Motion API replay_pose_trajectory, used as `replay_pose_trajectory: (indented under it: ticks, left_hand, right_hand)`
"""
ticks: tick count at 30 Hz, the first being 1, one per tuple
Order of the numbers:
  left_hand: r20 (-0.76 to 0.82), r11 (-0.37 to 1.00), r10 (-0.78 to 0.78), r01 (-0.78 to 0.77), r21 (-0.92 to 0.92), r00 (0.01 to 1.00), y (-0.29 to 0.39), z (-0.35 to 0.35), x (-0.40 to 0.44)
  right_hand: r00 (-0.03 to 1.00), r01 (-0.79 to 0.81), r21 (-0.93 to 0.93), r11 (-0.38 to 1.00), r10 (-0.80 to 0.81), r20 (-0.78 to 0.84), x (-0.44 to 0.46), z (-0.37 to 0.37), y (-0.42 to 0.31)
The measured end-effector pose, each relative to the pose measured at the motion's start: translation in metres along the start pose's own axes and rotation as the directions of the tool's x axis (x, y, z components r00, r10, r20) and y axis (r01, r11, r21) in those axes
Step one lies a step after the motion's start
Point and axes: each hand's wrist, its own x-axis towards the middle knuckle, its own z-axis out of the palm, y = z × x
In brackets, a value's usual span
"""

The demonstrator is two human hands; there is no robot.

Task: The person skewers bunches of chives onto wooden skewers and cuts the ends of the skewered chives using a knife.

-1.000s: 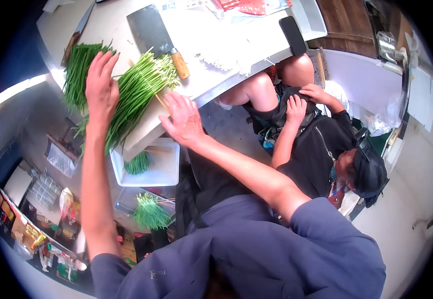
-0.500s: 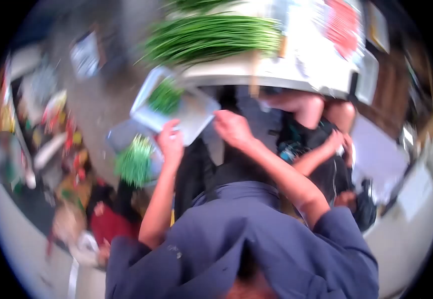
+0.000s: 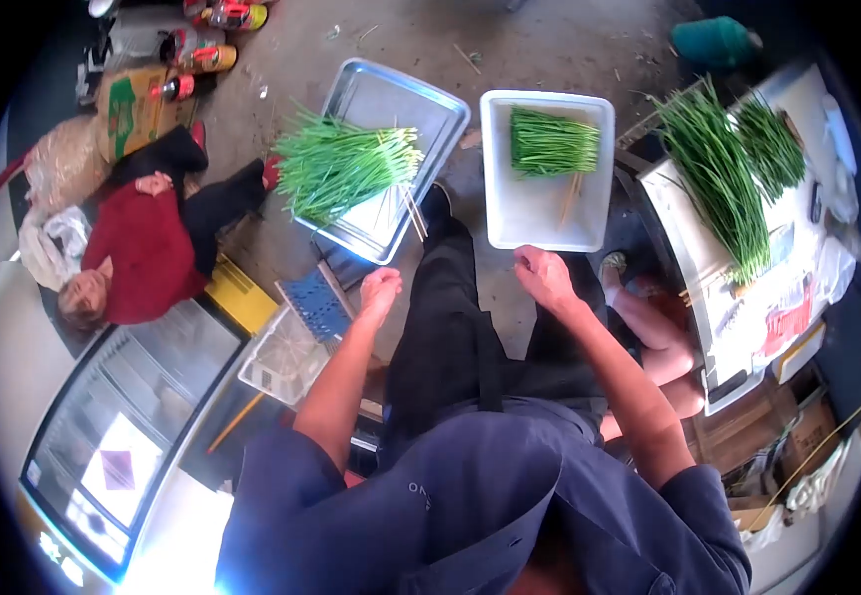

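My left hand [image 3: 381, 295] is closed, fingers curled, just below the near corner of a metal tray [image 3: 440, 99]. Whatever it may hold is hidden. Green chives on thin wooden skewers [image 3: 351, 164] lie in that tray, the bare stick ends pointing toward its near right side. My right hand [image 3: 546, 278] is also closed, at the near rim of a white plastic tray [image 3: 490, 213]; contact with the rim and anything in the fingers cannot be made out. A neat row of skewered chives [image 3: 553, 141] lies at that tray's far end, with sticks pointing toward me.
At right, a white table [image 3: 718, 327] bears long loose chives [image 3: 718, 178] and plastic bags. A person's bare leg [image 3: 653, 342] is beside it. Another person in red [image 3: 143, 248] is at left, near a glass-topped cabinet [image 3: 133, 416]. Bottles [image 3: 207, 59] stand farther back.
The view has swung left, putting the table at the right. The white tray is now straight rather than tilted, and my left hand has come away from it toward the metal tray.
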Motion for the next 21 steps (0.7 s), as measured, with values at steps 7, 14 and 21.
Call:
replay_pose_trajectory:
  ticks: [7, 14, 21]
  left_hand:
    - [-0.113, 0.953, 0.256, -0.232, 0.194, 0.96, 0.011, 0.027, 0.118]
    - [-0.273, 0.975, 0.151, -0.098, 0.198, 0.95, 0.048, 0.077, 0.196]
    - [-0.152, 0.928, 0.076, -0.125, -0.351, 0.985, 0.056, 0.062, 0.19]
  right_hand:
    - [1.0, 0.01, 0.01, 1.0, -0.01, 0.01, 0.056, 0.065, -0.018]
    - [0.997, -0.069, 0.1, 0.993, 0.067, 0.025, 0.066, 0.114, -0.004]
    - [0.991, -0.104, 0.045, 0.994, 0.1, 0.083, 0.071, 0.121, 0.005]
